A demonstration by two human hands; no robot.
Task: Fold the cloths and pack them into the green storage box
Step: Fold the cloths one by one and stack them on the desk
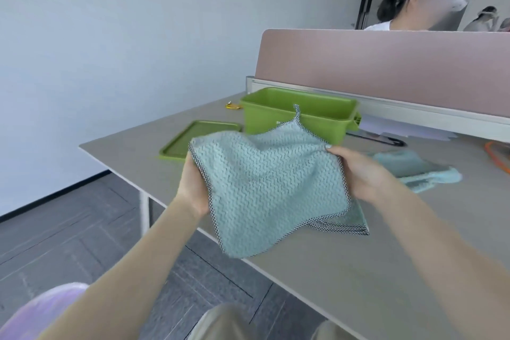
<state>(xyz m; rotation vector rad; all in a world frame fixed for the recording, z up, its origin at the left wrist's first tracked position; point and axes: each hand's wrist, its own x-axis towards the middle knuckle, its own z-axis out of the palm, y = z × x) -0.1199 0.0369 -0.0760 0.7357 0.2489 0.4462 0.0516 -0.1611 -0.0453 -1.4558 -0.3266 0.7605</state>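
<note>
**Holding a teal cloth over the desk edge, both hands gripping**

Spanning most of the view, the grey desk (pixel 358 270) runs from lower right to upper left, with a pink partition (pixel 386 63) along its far side. Dark carpet floor (pixel 69 243) lies to the left.

Green storage box (pixel 317 114): upright on the desk near the partition, lid off; its inside is not visible from this angle. Its green lid (pixel 179 143) lies flat on the desk just left of the box, apart from it.

Teal cloth (pixel 265 182): waffle-textured, chequered border, held up in the air in front of the box, above the near desk edge. It hangs slack and rumpled between the hands; its lower right corner drapes onto the desk. A small hanging loop at its top corner overlaps the box front in view.

Second teal cloth (pixel 419 171): lying crumpled on the desk to the right, well apart from the box.

Left hand (pixel 193 188): fingers curled under the cloth's left edge, grasping it.

Right hand (pixel 358 171): thumb on top of the cloth's right edge, fingers beneath, pinching it.

Small yellow object (pixel 233 105): on the desk just left of the box; too small to identify. An orange cable (pixel 496 154) lies at the far right.
</note>
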